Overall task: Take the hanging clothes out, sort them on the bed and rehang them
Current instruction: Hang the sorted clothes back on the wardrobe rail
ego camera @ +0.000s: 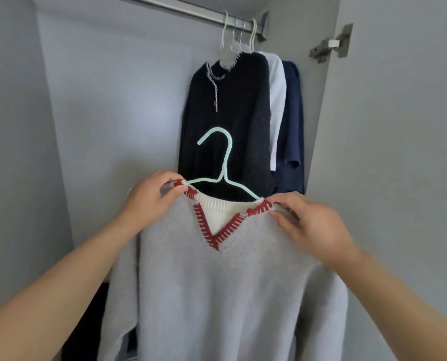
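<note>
A grey V-neck sweater [217,287] with red stitched trim sits on a mint-green hanger [226,162] in front of the open wardrobe. My left hand [152,195] pinches the sweater's left shoulder at the collar. My right hand [308,220] pinches the right shoulder. The hanger's hook points up, free of the rail [191,9]. On the rail at the far right hang a dark knit sweater [230,121], a white shirt [277,105] and a navy garment [292,126] on white hangers.
The wardrobe's back wall [113,100] is pale grey. The right door [399,126] stands open with a metal hinge [331,45]. Dark items lie low at the left [97,308], partly hidden by the sweater.
</note>
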